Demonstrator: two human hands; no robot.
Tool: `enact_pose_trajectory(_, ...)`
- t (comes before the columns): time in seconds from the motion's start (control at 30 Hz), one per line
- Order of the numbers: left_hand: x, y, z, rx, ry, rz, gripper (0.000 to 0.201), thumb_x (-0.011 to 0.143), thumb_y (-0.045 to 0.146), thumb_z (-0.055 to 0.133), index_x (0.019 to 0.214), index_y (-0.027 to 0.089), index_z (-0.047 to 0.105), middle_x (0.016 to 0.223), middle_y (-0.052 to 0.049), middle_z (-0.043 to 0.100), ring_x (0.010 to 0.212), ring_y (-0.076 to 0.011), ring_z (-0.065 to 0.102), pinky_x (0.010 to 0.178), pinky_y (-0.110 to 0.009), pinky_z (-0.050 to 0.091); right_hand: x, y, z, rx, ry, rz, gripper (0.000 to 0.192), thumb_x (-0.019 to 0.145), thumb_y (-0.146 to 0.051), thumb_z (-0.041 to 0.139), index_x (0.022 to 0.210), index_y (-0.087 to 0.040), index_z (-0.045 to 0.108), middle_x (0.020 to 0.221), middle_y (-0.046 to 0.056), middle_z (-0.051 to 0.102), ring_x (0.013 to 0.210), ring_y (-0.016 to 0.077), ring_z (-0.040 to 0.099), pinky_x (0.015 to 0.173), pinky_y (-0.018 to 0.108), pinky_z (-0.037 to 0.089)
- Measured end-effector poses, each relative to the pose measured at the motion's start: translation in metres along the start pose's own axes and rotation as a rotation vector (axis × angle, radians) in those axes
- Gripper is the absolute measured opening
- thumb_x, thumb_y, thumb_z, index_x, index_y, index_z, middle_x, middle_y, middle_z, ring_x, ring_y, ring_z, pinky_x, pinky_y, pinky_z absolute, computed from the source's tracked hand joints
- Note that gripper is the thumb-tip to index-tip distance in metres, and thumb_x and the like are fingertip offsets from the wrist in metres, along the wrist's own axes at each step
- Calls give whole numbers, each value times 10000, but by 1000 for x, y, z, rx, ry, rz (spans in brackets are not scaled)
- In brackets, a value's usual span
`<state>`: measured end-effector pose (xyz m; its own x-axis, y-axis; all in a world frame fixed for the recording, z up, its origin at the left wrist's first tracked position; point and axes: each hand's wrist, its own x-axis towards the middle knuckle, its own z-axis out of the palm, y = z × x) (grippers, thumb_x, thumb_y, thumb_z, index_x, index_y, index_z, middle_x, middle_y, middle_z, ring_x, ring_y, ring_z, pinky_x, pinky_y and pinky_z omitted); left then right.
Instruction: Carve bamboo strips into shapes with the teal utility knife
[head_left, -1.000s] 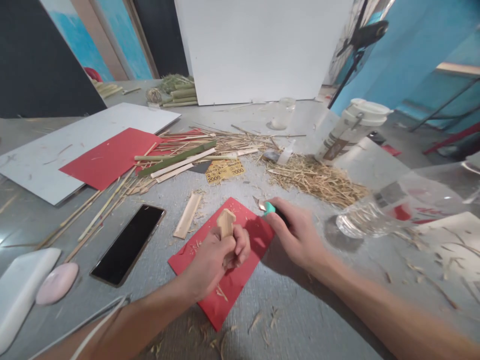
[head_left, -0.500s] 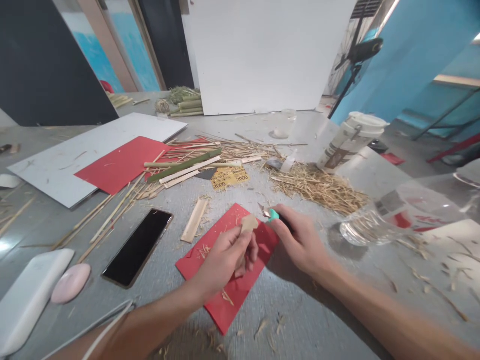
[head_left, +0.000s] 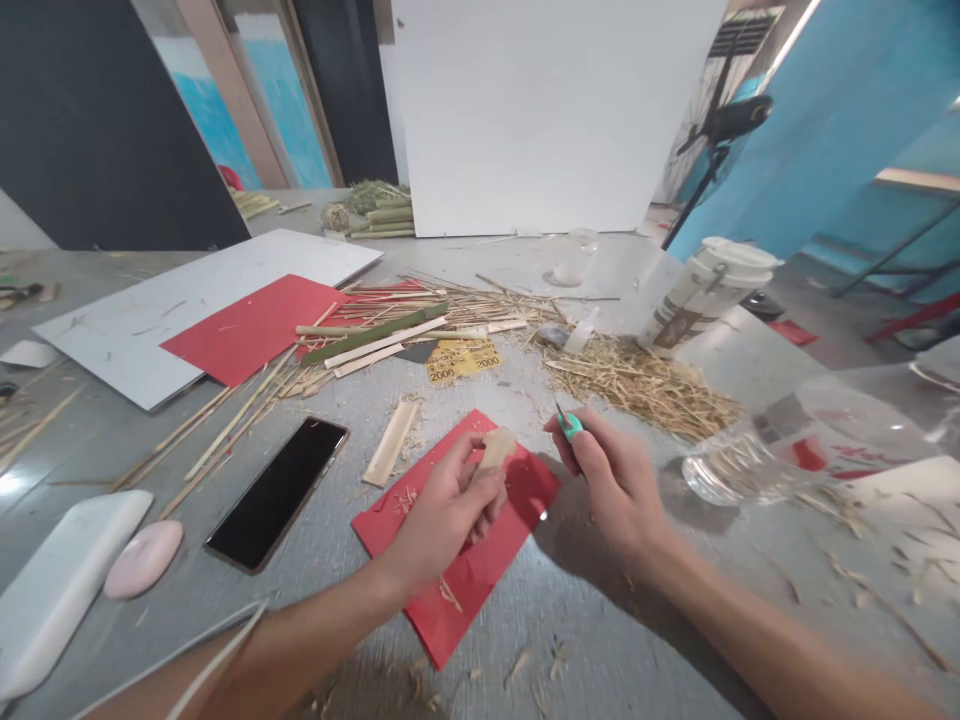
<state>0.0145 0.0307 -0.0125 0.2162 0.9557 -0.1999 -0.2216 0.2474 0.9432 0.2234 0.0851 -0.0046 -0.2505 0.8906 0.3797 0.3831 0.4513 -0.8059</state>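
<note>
— What's on the bench [head_left: 615, 640] before you?

— Largest first: a red card [head_left: 517, 490] under my hands, and on it shavings. My left hand [head_left: 442, 510] has its fingers [head_left: 480, 480] closed around a bamboo piece [head_left: 496, 447], held just above the card. My right hand [head_left: 611, 480] grips a knife [head_left: 568, 424] with a teal collar, close to the right of the piece.

— How would you cut well?

— I'd judge: brace the piece firmly, keep my left fingers below the cut, take thin shavings away from me.

— Which way does the piece point?

— Its long axis runs up and away from me, the cut end tilted right, toward the blade.
</note>
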Motion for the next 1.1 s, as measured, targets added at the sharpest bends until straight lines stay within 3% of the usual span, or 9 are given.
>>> enact_pose_trajectory(0.17, 1, 2, 0, 55, 18, 58, 315, 1031, 526, 611, 1035, 219, 539, 671, 69, 584, 493, -79, 440, 486, -209, 359, 0, 0, 4, -27, -10, -39, 410, 1122, -506, 429, 896, -225, 624, 716, -13, 578, 646, 171, 535, 626, 322, 405)
enact_pose_trajectory(0.37, 1, 4, 2, 116, 50, 105, 424, 1035, 591, 608, 869, 207, 538, 685, 57, 555, 471, -60, 404, 419, -198, 296, -4, 0, 6, -49, -61, -100, 379, 1123, -483, 435, 924, -222, 624, 776, 8, 647, 690, 180, 586, 651, 324, 436)
enact_pose_trajectory(0.5, 1, 5, 0, 131, 47, 103, 451, 1042, 606, 594, 836, 207, 547, 637, 66, 509, 451, -60, 369, 403, -197, 273, -6, -6, 6, -42, -66, -145, 320, 1090, -478, 496, 956, -220, 631, 753, -8, 612, 658, 170, 548, 624, 316, 416)
enact_pose_trajectory(0.63, 2, 2, 0, 148, 28, 103, 423, 1083, 549, 539, 855, 195, 578, 645, 49, 548, 447, -61, 389, 423, -206, 313, -7, -10, 8, -63, -36, -31, 190, 1045, -399, 581, 992, -225, 637, 704, -32, 584, 599, 152, 491, 570, 299, 357)
enact_pose_trajectory(0.77, 1, 0, 2, 102, -1, 130, 267, 1088, 486, 556, 1101, 220, 537, 799, 22, 696, 447, -55, 410, 441, -204, 348, -6, -11, 10, -47, -31, 17, 150, 1020, -343, 589, 1018, -214, 666, 702, -26, 595, 590, 146, 493, 569, 291, 362)
enact_pose_trajectory(0.9, -3, 1, 4, 167, -10, 162, 291, 1068, 492, 605, 1044, 239, 464, 858, 10, 741, 441, -47, 452, 427, -192, 352, -6, -9, 12, 23, -57, 60, 206, 997, -334, 604, 1114, -203, 712, 715, -25, 617, 602, 147, 494, 580, 291, 375)
enact_pose_trajectory(1.1, -5, 2, 4, 213, -9, 189, 276, 1022, 471, 665, 1039, 229, 531, 686, 56, 659, 488, -103, 586, 489, -219, 478, -3, -4, 13, 180, -105, 103, 268, 1004, -412, 641, 853, -209, 729, 741, 2, 666, 698, 168, 571, 680, 315, 446)
